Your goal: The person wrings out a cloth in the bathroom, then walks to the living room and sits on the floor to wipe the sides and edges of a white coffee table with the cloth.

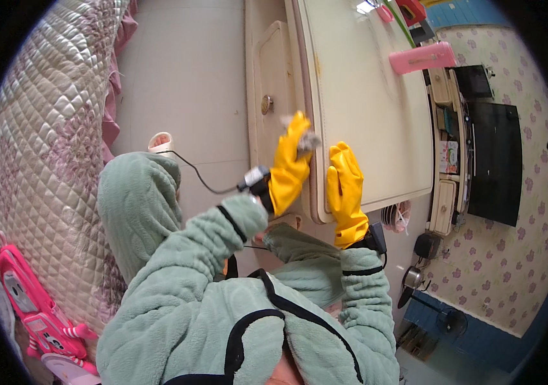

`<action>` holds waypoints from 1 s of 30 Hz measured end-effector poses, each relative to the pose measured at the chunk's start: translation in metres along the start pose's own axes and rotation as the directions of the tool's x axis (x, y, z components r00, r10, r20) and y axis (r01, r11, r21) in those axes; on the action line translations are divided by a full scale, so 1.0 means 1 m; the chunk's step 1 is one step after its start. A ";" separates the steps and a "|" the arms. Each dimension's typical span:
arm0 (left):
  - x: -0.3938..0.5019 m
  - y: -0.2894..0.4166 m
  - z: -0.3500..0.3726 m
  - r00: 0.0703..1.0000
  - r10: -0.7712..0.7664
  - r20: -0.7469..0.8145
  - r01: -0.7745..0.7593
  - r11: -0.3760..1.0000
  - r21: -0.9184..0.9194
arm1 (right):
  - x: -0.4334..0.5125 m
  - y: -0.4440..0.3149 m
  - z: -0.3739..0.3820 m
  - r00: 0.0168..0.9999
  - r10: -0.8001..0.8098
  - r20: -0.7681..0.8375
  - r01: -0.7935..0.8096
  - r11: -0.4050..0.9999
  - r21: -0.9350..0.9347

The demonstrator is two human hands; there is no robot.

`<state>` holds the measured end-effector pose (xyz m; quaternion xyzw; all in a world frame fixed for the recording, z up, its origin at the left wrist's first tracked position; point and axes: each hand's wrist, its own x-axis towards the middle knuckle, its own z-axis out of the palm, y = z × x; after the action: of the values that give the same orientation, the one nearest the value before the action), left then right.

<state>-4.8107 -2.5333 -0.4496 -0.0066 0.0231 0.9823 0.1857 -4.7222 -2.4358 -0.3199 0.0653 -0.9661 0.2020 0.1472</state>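
Note:
I wear yellow rubber gloves on both hands. My left hand (293,161) grips a crumpled grey wad (308,142), a rag or scouring pad, at the front edge of the cream coffee table (370,125). More of the wad shows past the fingertips. My right hand (347,185) lies flat on the tabletop near its corner, fingers stretched out and holding nothing. Below the left hand's edge of the table is a drawer front (278,62) with a round metal knob (267,104). A brownish mark (317,65) runs along the tabletop's rim.
A pink cylindrical container (423,57) stands on the table's far side. A quilted bedspread (57,125) and a pink plush-like bag (42,308) lie to the left. Beyond the table are a TV cabinet (444,207), a dark television (495,163) and a fan (451,321).

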 end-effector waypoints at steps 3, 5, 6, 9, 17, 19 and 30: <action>0.057 0.019 0.008 0.824 0.439 0.358 -0.502 0.273 0.820 | -0.001 0.003 0.000 1.000 -0.015 -0.017 0.015 1.000 -0.004; 0.091 0.027 0.008 0.914 0.375 0.154 -0.346 0.525 0.777 | -0.001 0.004 0.000 1.000 -0.007 -0.017 0.006 1.000 -0.008; 0.099 0.029 0.007 0.921 0.363 0.138 -0.294 0.419 0.859 | -0.001 0.004 0.000 1.000 -0.023 -0.017 0.023 1.000 0.006; 0.090 0.027 0.009 0.930 0.333 0.155 -0.343 0.640 0.688 | -0.001 0.005 0.000 0.999 -0.026 -0.032 0.026 1.000 0.010; -0.102 -0.017 0.038 0.976 -0.193 0.103 0.218 0.898 -0.381 | 0.000 0.006 0.003 0.998 -0.053 -0.028 0.053 0.999 -0.003; -0.098 -0.020 0.032 0.926 -0.357 0.119 0.364 0.770 -0.523 | -0.001 0.005 0.002 0.998 -0.051 -0.035 0.050 0.998 -0.031; 0.111 0.024 0.050 0.999 0.032 -0.008 -0.033 0.977 -0.209 | 0.001 0.001 -0.002 1.000 -0.006 0.015 0.007 0.999 -0.036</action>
<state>-4.9233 -2.5123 -0.4013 -0.0278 -0.0800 0.9821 0.1680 -4.7231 -2.4339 -0.3183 0.0672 -0.9704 0.1837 0.1419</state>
